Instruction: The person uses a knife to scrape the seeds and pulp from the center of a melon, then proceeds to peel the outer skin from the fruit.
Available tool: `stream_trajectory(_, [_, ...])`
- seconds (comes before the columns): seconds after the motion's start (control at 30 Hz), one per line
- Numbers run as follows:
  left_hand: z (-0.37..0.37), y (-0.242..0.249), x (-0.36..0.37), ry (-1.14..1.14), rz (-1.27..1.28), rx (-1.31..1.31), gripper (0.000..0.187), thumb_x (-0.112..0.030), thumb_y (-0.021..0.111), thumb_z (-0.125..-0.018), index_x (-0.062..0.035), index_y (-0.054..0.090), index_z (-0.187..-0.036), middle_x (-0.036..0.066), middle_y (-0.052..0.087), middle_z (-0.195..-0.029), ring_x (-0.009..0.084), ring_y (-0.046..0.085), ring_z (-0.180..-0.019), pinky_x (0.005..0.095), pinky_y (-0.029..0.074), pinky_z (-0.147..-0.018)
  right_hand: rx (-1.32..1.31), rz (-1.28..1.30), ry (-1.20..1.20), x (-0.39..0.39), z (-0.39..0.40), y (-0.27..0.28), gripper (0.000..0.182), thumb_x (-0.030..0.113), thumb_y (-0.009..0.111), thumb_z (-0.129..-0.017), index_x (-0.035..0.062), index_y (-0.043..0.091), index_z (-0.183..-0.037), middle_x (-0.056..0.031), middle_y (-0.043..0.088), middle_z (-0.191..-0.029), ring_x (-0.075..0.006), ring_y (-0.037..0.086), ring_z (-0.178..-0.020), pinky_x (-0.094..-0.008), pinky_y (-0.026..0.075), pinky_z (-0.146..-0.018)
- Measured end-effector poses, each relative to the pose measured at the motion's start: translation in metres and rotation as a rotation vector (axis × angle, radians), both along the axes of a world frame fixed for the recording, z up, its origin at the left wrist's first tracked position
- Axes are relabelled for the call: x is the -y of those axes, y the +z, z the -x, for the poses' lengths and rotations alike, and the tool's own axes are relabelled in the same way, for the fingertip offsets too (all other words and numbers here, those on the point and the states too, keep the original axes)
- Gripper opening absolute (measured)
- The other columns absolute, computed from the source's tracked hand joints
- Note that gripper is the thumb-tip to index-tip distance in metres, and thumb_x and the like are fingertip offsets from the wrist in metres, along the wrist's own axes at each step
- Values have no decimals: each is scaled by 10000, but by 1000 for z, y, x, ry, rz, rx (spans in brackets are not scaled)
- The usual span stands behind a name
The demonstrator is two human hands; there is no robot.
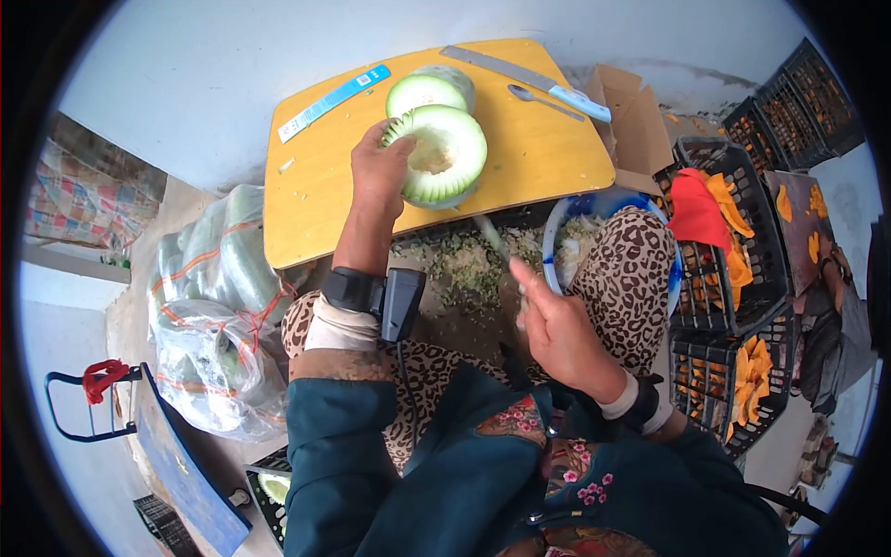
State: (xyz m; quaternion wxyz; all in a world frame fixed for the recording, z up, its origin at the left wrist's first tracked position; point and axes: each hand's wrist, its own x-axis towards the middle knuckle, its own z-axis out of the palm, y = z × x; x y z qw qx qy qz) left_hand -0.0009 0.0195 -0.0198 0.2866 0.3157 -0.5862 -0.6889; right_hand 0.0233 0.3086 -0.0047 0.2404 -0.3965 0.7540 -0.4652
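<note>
A halved winter melon rests on the yellow table, hollow side up, with a row of cuts along its left rim. My left hand grips that rim, thumb on the cut flesh. Right behind it lies another cut melon piece. My right hand is held below the table's front edge, fingers curled and thumb stretched forward. A pale blurred streak runs from its thumb tip toward the table edge; I cannot tell what it is.
On the table lie a long blue-handled knife, a spoon and a blue-and-white packet. Scraps cover the floor beneath. A basin stands by my knee, black crates at right near another person, bagged melons at left.
</note>
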Motion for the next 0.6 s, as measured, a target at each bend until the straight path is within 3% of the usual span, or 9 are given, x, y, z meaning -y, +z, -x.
stream_trajectory(0.13, [-1,-3,9,-9,-65,-21,390,14,619,-838,50,563,-1222,140,645,-1014,196,650,-841,316,544,-702,66,35,-81,-15,-9,-21,510,-38,491,-892,21,436,-1395,-221,635,-786,-338,673,-700,-370,524,-662])
stream_trajectory(0.2, [-4,-4,9,-11,-59,-22,393,19,611,-846,50,553,-1233,144,643,-1016,204,655,-845,320,553,-693,57,95,-123,-8,-4,-8,493,-27,481,-920,39,435,-1407,-158,642,-799,-241,679,-711,-318,519,-663])
stream_trajectory(0.37, [-4,5,6,-62,-136,-67,396,35,590,-863,46,532,-1254,154,636,-1027,225,665,-857,339,584,-685,78,219,-138,18,14,-4,480,-7,476,-938,44,432,-1413,-131,641,-805,-194,659,-700,-300,512,-658])
stream_trajectory(0.47, [-5,3,8,-72,-121,-66,396,42,585,-864,46,527,-1256,157,633,-1032,231,668,-856,347,595,-683,102,289,-117,33,23,-9,485,32,442,-983,52,371,-1463,-18,600,-811,-25,441,-591,-190,393,-553])
stream_trajectory(0.5, [-5,4,8,-74,-125,-62,396,42,586,-863,47,528,-1254,157,633,-1033,230,668,-855,346,595,-683,148,297,-111,38,25,-11,477,48,442,-991,59,375,-1463,-19,597,-818,-19,437,-592,-187,397,-556])
stream_trajectory(0.6, [-5,7,7,-78,-133,-56,395,43,589,-860,50,530,-1251,154,631,-1029,226,669,-850,341,595,-676,165,292,-129,45,26,-13,483,8,451,-947,48,414,-1427,-118,633,-795,-173,652,-736,-295,508,-697])
